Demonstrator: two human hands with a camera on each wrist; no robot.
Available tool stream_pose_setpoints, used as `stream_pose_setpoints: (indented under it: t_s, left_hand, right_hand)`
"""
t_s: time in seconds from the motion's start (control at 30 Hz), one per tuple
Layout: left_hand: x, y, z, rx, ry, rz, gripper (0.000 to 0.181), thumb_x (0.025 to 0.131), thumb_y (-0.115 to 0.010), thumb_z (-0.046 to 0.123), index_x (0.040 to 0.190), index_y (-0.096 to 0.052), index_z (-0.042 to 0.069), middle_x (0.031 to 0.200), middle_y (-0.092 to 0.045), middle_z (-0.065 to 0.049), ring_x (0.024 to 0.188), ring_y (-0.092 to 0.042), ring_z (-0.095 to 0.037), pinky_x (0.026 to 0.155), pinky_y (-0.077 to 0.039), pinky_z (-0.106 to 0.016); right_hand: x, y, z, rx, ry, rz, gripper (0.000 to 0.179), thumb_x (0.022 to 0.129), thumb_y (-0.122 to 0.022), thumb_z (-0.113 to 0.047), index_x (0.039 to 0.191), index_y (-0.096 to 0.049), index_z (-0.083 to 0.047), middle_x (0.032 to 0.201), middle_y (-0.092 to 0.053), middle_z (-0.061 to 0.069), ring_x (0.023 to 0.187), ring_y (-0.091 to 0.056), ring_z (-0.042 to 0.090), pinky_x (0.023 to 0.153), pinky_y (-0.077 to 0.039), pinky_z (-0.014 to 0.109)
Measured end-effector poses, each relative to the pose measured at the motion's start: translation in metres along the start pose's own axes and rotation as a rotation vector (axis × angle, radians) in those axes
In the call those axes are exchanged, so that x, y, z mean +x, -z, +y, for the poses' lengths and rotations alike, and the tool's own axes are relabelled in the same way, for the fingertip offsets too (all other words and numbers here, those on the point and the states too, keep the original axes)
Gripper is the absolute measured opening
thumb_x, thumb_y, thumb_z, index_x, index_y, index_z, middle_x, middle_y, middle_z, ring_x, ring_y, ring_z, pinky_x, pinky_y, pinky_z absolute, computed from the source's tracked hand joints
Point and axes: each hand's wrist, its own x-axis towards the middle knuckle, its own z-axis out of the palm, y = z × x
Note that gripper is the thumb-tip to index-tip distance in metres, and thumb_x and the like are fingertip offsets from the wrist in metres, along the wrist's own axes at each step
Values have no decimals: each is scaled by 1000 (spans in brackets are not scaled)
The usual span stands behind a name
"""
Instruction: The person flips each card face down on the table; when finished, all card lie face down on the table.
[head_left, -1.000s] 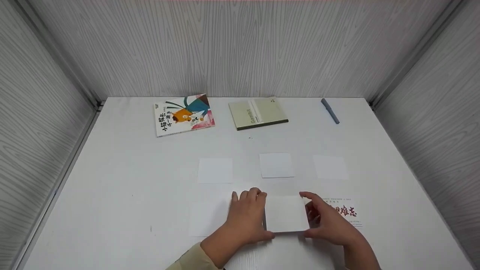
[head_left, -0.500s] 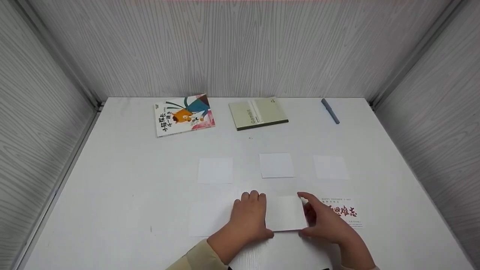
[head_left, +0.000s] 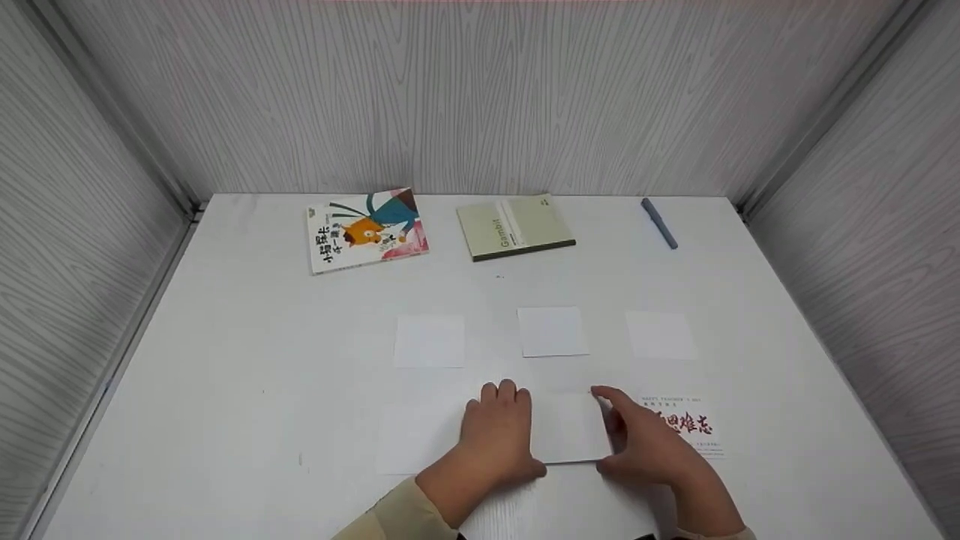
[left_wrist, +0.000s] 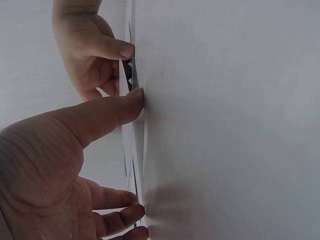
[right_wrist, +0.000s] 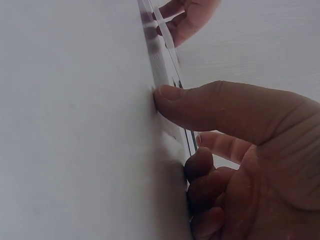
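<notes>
A blank, whitish square card (head_left: pixel 568 427) lies level and close over the table at the front, between both hands. My left hand (head_left: pixel 493 431) holds its left side, thumb at the near corner and fingers toward the far edge. On the other side my right hand (head_left: pixel 651 442) spans the right edge, with index fingertip at the far corner and thumb at the near one. In the left wrist view the card (left_wrist: pixel 126 145) shows edge-on as thin layers beside the thumb. The right wrist view also has its thin edge (right_wrist: pixel 172 55) along the fingers.
Three blank paper squares lie in a row beyond the hands, among them the middle square (head_left: pixel 553 331). A larger white sheet (head_left: pixel 416 439) is left, a red-lettered card (head_left: pixel 694 426) right. Farther back are a picture book (head_left: pixel 367 231), a green notebook (head_left: pixel 517 227) and a grey-blue pen (head_left: pixel 659 223).
My right hand has shifted slightly left with the card's right edge. The left fingers have drawn closer together and the card sits a little lower. The other things stay put.
</notes>
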Motion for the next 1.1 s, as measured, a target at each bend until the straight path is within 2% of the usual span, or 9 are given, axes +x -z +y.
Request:
stream_pose_setpoints:
  t_s: [0.4,0.67,0.9,1.1]
  left_hand:
    - [2,1,1,3,2,-29,104,67,-94,59,144,-57,-1,124,-53,-14,113,-47,-29,81,-47,-42]
    - [3,2,-1,12,5,-18,113,65,-95,60,150,-54,-1,130,-54,-16,118,-49,-30,84,-50,-44]
    - [4,1,0,-4,5,-29,109,65,-95,59,147,-57,-2,125,-54,-16,114,-49,-30,83,-49,-43]
    - [4,1,0,-12,8,-20,101,64,-96,58,138,-61,-1,116,-53,-12,106,-47,-27,77,-46,-40]
  right_hand:
    - [0,2,1,-21,-31,-17,107,63,-100,-8,156,-50,-22,102,-61,2,91,-55,21,82,-50,40]
    - [1,1,0,-22,-70,-8,112,62,-100,-7,159,-48,-27,105,-60,1,94,-54,20,83,-49,40]
    - [0,3,5,-20,-2,-14,110,63,-97,-5,159,-48,-21,104,-60,3,94,-54,22,83,-49,42]
    - [0,2,4,-13,-7,-16,108,63,-97,-5,158,-48,-20,104,-60,3,94,-53,22,83,-48,41]
